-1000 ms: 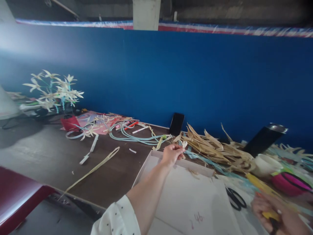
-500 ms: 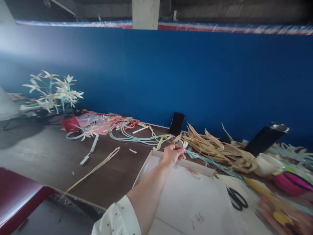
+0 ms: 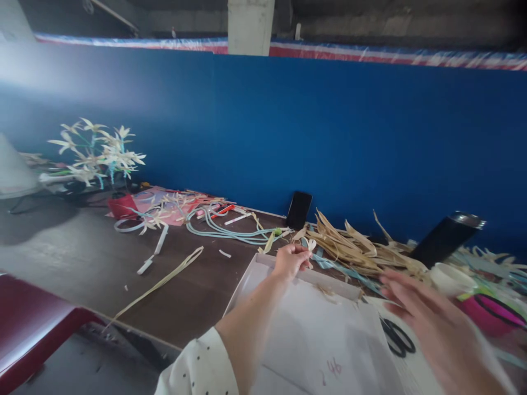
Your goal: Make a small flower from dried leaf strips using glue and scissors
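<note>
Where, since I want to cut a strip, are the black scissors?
Head view, lower right: the black scissors lie flat just right of the white tray, partly behind the blurred right hand.

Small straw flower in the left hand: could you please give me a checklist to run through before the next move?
1. Left hand grip on the small straw flower: pinched at the fingertips, ok.
2. Right hand free: open, fingers spread, blurred, nothing seen in it, ok.
3. Scissors at hand: lying closed beside the white box, next to the right hand, ok.
4. Box below the flower: its far rim sits under the left hand, ok.
5. Flower apart from the dried leaf pile: the pile lies just behind it, cannot tell.
6. Flower's petals intact: too small to judge, cannot tell.
</note>
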A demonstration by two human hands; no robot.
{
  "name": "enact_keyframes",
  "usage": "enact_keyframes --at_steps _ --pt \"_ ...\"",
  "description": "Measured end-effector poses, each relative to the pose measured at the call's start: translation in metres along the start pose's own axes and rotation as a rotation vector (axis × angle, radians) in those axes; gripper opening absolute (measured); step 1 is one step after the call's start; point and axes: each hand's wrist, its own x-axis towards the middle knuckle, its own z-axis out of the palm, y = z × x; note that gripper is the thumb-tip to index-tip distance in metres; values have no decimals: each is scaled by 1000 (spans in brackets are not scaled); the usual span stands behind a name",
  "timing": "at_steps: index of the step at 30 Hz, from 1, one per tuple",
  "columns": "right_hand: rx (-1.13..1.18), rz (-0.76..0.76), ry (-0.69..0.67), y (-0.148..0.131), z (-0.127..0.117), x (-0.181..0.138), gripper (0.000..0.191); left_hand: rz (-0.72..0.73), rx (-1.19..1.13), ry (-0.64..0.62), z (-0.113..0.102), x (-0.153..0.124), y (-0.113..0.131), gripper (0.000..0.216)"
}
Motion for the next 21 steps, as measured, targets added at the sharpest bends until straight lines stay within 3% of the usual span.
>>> enact_keyframes --at_steps 4,7,12,21 --pt "243 176 -103 9 90 30 41 13 -11 15 -1 1 3 18" --pt "235 207 -79 31 128 44 28 17 -59 10 -1 4 1 19" --pt "172 255 -37 60 127 48 28 4 -32 26 1 9 -4 25" --pt "162 298 -114 59 118 45 35 -13 -10 -7 0 7 -3 21"
